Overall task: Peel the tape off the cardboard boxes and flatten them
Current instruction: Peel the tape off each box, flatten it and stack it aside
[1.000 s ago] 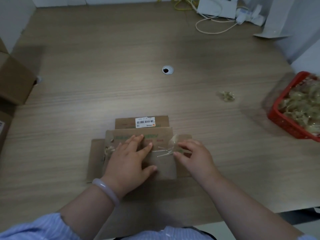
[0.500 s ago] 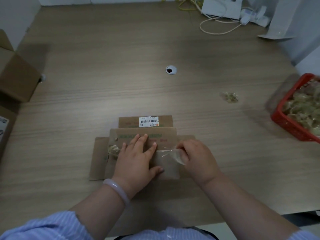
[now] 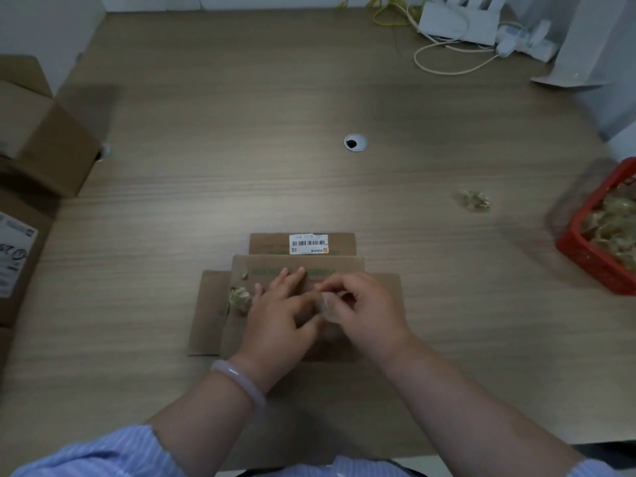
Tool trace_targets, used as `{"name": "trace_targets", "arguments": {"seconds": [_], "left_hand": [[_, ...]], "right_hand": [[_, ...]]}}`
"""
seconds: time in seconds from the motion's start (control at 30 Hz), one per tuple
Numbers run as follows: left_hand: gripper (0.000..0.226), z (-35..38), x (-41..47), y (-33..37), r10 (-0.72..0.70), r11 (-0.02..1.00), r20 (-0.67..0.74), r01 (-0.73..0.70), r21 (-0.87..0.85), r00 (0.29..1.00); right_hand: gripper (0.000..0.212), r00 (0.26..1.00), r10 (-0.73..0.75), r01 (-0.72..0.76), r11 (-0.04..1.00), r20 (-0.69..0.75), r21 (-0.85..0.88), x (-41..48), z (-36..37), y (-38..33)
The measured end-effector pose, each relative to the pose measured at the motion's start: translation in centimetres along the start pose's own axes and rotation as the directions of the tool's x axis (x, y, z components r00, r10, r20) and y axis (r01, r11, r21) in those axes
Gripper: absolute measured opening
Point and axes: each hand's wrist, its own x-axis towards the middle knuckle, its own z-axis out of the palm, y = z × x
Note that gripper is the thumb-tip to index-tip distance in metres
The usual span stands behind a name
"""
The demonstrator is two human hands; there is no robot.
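1. Near the middle of the table's [image 3: 309, 184] near edge, the flattened cardboard box [image 3: 210, 311] lies under your hands.
2. Your left grip [image 3: 280, 311] presses it down, fingers straight.
3. Your right grip [image 3: 361, 304] pinches a clear tape strip [image 3: 326, 306] just above the box.

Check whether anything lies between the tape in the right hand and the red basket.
Nothing blocks it. The right hand pinches the clear tape over the flattened cardboard box; bare table runs to the red basket. One small tape wad lies beyond the direct line.
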Motion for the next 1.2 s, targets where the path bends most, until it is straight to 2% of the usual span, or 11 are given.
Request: {"name": "trace_targets", "arguments": {"seconds": [0.07,0.17,0.33,0.43,0.5,0.67,0.73,0.83,0.9,1.0,1.2], "left_hand": [[0.046,-0.3,0.4,0.0,-0.068,0.974,-0.018,0.062,-0.219,0.998],[0.018,-0.5,0.6,-0.2,-0.119,0.947,-0.014,0.109,-0.302,0.993],[0.016,-0.8,0.9,0.4,-0.231,0.94,-0.097,0.196,-0.279,0.968],[0.024,-0.8,0.9,0.7,-0.268,0.913,-0.155,0.2,-0.355,0.951],[0.029,-0.5,0.8,0.2,-0.293,0.89,-0.174,0.202,-0.409,0.94],[0.028,-2.0,1.1,-0.8,-0.388,0.81,-0.275,0.183,-0.558,0.879],[0.024,-2.6,1.1,-1.2,-0.319,0.878,-0.318,0.151,-0.455,0.893],[0.014,-2.6,0.9,-2.3,-0.087,0.991,-0.382,0.042,-0.124,0.92],[0.012,-2.2,0.8,-2.9,0.093,0.994,-0.339,-0.068,0.084,0.936],[0.007,-1.6,0.4,-3.3,0.307,0.915,-0.187,-0.235,0.327,0.933],[0.032,-1.9,-0.6,-2.3,0.201,0.943,-0.005,-0.193,0.273,0.979]], "right_hand": [[0.01,1.0,-0.015,0.015,0.999,-0.001,0.042,-0.1,0.2,0.3],[0.014,1.0,-0.018,0.018,0.993,-0.002,0.12,-0.5,0.5,0.7],[0.032,0.997,-0.036,0.027,0.993,0.071,0.118,-1.2,0.4,1.7],[0.034,0.998,0.057,-0.052,0.985,-0.023,0.162,-1.4,0.7,2.0],[0.039,0.997,0.018,-0.01,0.994,-0.072,0.108,-1.5,1.2,2.0],[0.055,0.997,0.051,-0.041,0.988,-0.066,0.152,-1.4,1.8,3.0],[0.052,0.997,-0.068,0.066,0.997,-0.046,-0.05,-1.7,2.0,3.1],[0.041,0.958,-0.285,0.275,0.881,0.031,-0.386,-2.2,2.6,3.2],[0.034,0.943,-0.329,0.305,0.791,0.051,-0.53,-2.4,2.7,3.2],[0.034,0.927,-0.365,0.341,0.73,0.084,-0.593,-2.2,2.5,3.6],[0.033,0.915,-0.396,0.364,0.72,0.081,-0.591,-2.2,2.5,4.0]]}}
